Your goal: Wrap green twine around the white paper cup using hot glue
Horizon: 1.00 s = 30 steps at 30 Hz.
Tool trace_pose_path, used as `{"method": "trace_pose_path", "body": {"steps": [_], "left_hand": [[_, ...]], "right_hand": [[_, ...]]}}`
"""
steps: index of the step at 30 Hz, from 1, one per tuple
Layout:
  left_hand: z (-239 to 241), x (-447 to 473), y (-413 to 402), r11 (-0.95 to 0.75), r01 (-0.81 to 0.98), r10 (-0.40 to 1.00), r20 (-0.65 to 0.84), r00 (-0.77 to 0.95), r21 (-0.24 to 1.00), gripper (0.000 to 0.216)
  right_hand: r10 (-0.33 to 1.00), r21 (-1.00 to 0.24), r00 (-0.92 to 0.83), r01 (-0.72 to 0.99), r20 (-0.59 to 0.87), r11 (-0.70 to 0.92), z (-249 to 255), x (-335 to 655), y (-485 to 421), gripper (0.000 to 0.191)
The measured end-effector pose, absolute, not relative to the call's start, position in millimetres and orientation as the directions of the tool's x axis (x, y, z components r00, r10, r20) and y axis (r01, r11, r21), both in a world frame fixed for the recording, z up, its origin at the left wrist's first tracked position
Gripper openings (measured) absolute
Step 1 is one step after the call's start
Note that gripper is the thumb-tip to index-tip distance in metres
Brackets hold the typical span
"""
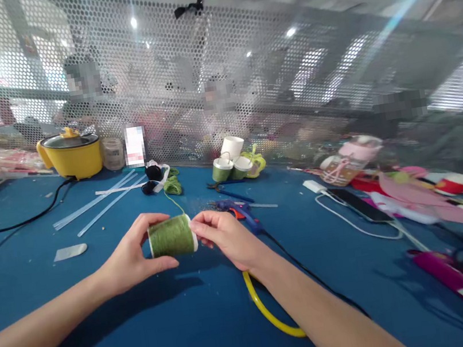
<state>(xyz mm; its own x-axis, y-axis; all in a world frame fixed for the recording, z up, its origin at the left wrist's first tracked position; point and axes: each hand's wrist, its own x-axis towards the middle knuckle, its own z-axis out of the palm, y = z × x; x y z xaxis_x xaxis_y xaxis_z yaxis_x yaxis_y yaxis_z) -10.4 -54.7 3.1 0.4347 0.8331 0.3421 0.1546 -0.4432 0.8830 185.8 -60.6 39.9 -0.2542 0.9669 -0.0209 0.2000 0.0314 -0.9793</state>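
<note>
A paper cup wound with green yarn lies sideways above the blue table, its white rims showing at both ends. Around its left end my left hand is closed, thumb below and fingers over the top. My right hand pinches at the cup's right rim; whether a yarn end is also between those fingers I cannot tell. From the top of the cup a strand of green yarn runs back to a small green skein. Just behind my right hand lies a blue glue gun.
Glue sticks, a yellow pot and a jar are at the left. Cups stand near the mesh screen. A yellow ring lies under my right forearm. On the right are a phone and a magenta tool.
</note>
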Motion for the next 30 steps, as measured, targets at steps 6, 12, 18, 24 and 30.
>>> {"method": "trace_pose_path", "body": {"steps": [6,12,18,24,30], "left_hand": [[13,-9,-55,-0.107,0.027,0.868,0.080,0.489,0.994,0.053],[14,-9,-58,-0.200,0.113,0.871,0.123,0.475,0.973,0.053],[13,-10,-59,-0.269,0.173,0.842,0.144,0.520,0.947,0.052],[11,-10,-61,-0.356,0.238,0.799,0.161,0.579,0.904,0.052],[12,-8,-65,-0.573,0.343,0.725,0.265,0.635,0.745,0.044]], "right_hand": [[0.929,-0.910,-0.345,0.329,0.132,0.251,51,183,-69,0.020],[0.966,-0.893,-0.245,0.415,0.076,0.175,54,190,-58,0.030],[0.950,-0.888,-0.306,0.451,-0.055,0.094,50,192,-50,0.035],[0.937,-0.974,-0.348,0.220,-0.023,0.058,52,185,-42,0.041],[0.910,-0.989,-0.410,0.103,0.053,0.104,70,161,-27,0.034]]}}
